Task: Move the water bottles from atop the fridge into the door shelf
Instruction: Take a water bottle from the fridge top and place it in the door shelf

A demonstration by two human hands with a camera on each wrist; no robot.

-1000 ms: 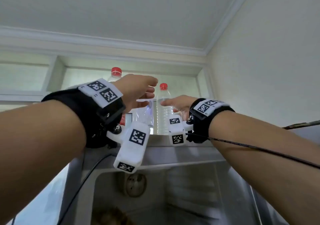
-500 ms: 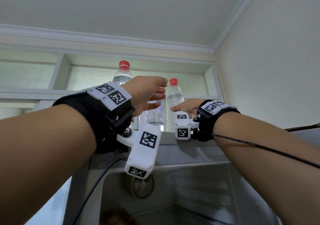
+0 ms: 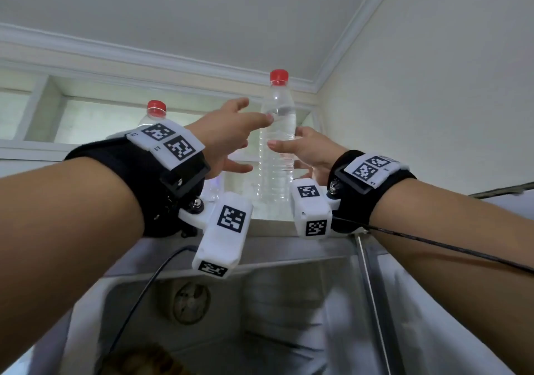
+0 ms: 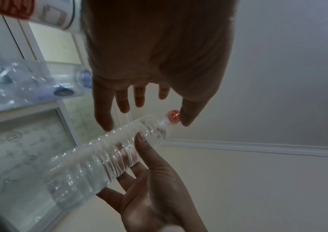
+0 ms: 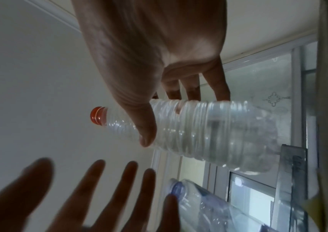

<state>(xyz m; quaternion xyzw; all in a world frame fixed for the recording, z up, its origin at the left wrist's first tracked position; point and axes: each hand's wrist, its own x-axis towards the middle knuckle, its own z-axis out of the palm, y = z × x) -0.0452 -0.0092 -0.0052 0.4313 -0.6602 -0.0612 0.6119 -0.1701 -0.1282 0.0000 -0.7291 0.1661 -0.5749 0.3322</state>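
My right hand [image 3: 289,143] grips a clear red-capped water bottle [image 3: 277,160] by its ribbed middle and holds it upright just over the fridge top [image 3: 274,227]. The right wrist view shows the thumb in front and fingers behind this bottle [image 5: 208,133]. My left hand [image 3: 237,134] is open with fingers spread, its thumb tip at the bottle's shoulder. A second red-capped bottle [image 3: 156,111] stands behind my left wrist. A blue-capped bottle [image 3: 213,184] is partly hidden between my hands.
Below the fridge top the open fridge compartment [image 3: 260,302] shows a round vent. The side wall [image 3: 433,100] is close on the right and the ceiling is near above. A frosted window [image 3: 86,120] lies behind the bottles. Cables hang from both wrists.
My right hand has closed round the right bottle and raised it above the other cap. My left hand has let go of the middle bottle, opened and moved right towards the raised one.
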